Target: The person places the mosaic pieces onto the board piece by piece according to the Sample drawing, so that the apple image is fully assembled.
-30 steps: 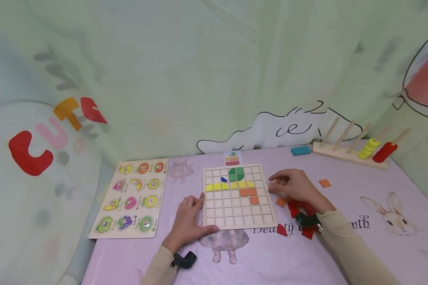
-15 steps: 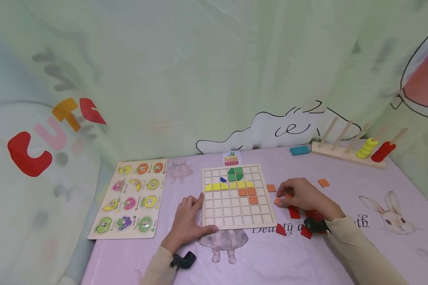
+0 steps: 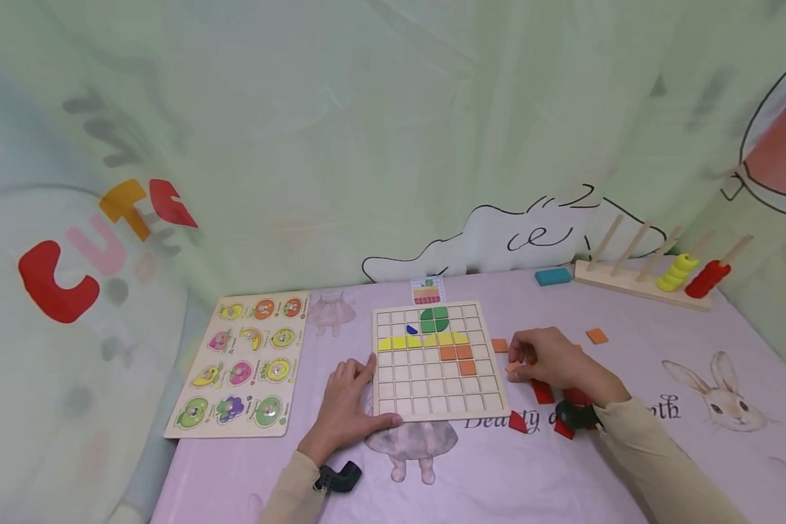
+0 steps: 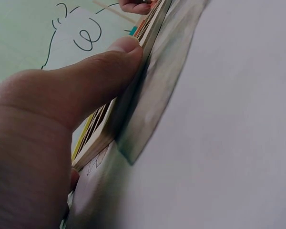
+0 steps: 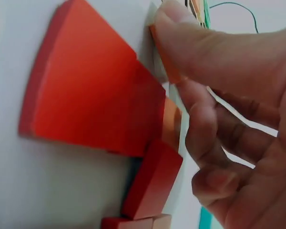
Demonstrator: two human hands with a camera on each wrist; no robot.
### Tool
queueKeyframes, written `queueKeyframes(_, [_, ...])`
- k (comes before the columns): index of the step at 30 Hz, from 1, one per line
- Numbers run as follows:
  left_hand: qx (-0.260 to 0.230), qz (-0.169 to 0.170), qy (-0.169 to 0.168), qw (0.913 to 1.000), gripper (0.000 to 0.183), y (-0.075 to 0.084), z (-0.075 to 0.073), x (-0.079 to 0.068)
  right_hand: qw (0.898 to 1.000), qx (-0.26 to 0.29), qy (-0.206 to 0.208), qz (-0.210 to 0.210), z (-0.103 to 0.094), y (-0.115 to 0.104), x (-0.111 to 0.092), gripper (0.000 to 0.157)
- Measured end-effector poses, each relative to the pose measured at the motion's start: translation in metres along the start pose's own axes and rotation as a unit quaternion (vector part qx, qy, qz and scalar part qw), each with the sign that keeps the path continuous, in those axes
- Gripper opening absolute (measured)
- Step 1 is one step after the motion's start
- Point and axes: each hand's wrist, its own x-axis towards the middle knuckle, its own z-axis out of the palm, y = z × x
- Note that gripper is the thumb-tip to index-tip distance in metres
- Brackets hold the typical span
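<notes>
A wooden grid board (image 3: 409,389) lies flat on the table, with green, yellow, orange and blue tiles in some cells. My left hand (image 3: 340,407) holds its near left corner, fingers at the left edge and thumb along the near edge. To the right of the board, my right hand (image 3: 550,360) pinches a thin orange tile (image 5: 167,59) between thumb and forefinger. Another orange tile (image 3: 500,345) lies next to the board's right edge. Under and beside this hand are red tiles (image 3: 544,391), some hidden by it. A large red tile (image 5: 95,90) shows close up in the right wrist view.
A small pattern card (image 3: 428,290) lies behind the board. On the left is a wooden fruit puzzle (image 3: 242,431). A peg stacker (image 3: 642,279) with yellow and red rings stands back right, near a teal block (image 3: 553,276). One orange tile (image 3: 597,335) lies apart.
My right hand has left the orange tile by the board's right edge, moved right and nearer, and now pinches another orange tile. My left hand stays at the board's corner.
</notes>
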Motion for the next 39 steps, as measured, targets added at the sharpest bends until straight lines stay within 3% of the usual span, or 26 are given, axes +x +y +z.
queueKeyframes(6, [0.000,-0.001,-0.002,1.0000,0.118,0.000,0.001,0.000,0.998,0.026,0.045,-0.033,0.002,0.009,0.004,0.022])
queueKeyframes(12, [0.008,0.002,0.001,1.0000,0.118,-0.001,0.002,-0.001,0.991,0.106,0.082,-0.020,0.008,0.008,0.005,0.025])
queueKeyframes(18, [0.009,0.009,0.009,0.9999,0.117,-0.001,0.003,-0.002,0.972,0.199,0.123,0.012,0.021,-0.002,0.009,0.035])
queueKeyframes(23, [0.010,0.010,0.007,0.9999,0.118,-0.002,0.003,-0.002,0.952,0.288,0.100,0.008,0.032,-0.012,0.014,0.043])
queueKeyframes(26, [0.011,0.008,0.007,0.9999,0.118,-0.002,0.004,-0.001,0.958,0.271,0.092,0.001,0.040,-0.019,0.016,0.040])
queueKeyframes(30, [0.011,0.007,0.009,0.9999,0.118,-0.002,0.003,-0.001,0.977,0.188,0.093,-0.020,0.049,-0.030,0.017,0.033])
queueKeyframes(39, [0.013,0.011,0.010,0.9998,0.117,-0.001,0.000,-0.001,0.992,0.093,0.082,-0.027,0.060,-0.049,0.019,0.029])
